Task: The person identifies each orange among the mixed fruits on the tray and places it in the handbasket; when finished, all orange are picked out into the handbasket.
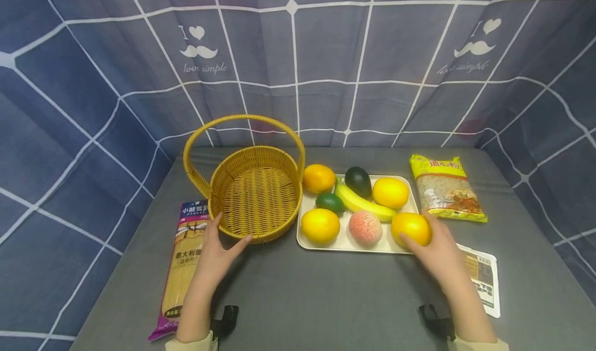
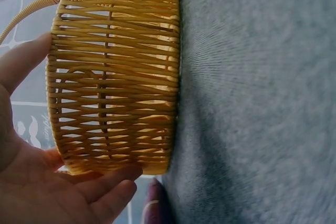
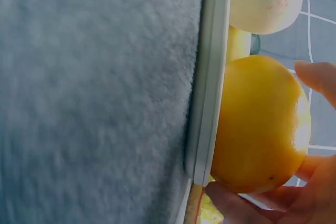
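Note:
My right hand [image 1: 440,250] holds an orange [image 1: 411,229] at the tray's front right corner, thumb on the near side and fingers behind. The right wrist view shows this orange [image 3: 260,124] low against the tray's rim. My left hand [image 1: 220,258] spreads at the front left of a round yellow wicker basket [image 1: 265,234] with a tall handle; thumb and fingers touch its rim and side. The cream tray [image 1: 284,249] also bears a peach [image 1: 365,228], a banana [image 1: 360,203], two dark green fruits, including one like an avocado [image 1: 358,181], and several yellow-orange fruits [image 1: 320,225].
A long pasta packet [image 1: 179,273] lies left of the basket, partly behind my left forearm. Right of the tray lies a yellow-edged food bag [image 1: 447,188]. A flat white and brown packet [image 1: 486,278] is partly hidden by my right arm. A checked curtain [image 1: 326,45] surrounds the grey table [image 1: 326,304].

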Demonstrator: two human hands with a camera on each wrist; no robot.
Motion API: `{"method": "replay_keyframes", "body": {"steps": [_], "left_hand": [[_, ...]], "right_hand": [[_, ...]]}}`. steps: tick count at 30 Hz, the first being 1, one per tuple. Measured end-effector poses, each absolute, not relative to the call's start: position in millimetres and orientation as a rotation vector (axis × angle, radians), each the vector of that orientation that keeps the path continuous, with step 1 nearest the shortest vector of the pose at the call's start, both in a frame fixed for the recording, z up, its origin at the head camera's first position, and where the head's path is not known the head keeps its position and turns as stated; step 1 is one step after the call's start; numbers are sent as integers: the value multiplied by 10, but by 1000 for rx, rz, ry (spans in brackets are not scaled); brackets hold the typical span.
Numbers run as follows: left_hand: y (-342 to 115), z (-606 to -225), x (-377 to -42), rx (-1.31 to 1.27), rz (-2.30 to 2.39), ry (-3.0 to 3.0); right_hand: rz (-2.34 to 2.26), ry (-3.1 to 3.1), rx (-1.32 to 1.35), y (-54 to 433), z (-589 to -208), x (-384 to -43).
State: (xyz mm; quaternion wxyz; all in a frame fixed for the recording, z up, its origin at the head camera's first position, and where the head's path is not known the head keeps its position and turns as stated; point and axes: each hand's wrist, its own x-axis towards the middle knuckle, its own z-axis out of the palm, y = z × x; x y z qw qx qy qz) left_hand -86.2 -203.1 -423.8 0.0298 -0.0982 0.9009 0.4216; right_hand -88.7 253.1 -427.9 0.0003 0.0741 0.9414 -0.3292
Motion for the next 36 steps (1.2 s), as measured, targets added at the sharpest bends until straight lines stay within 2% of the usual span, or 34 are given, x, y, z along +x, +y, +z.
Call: {"method": "replay_keyframes", "body": {"steps": [21, 36], "left_hand": [[-2014, -4321, -863, -285, 1524, 2724], [-2005, -4327, -865, -315, 1508, 2712]], "right_hand": [[-1056, 2945, 333, 2548, -4306, -921], [-1104, 3040, 319, 2564, -4104, -987]]}}
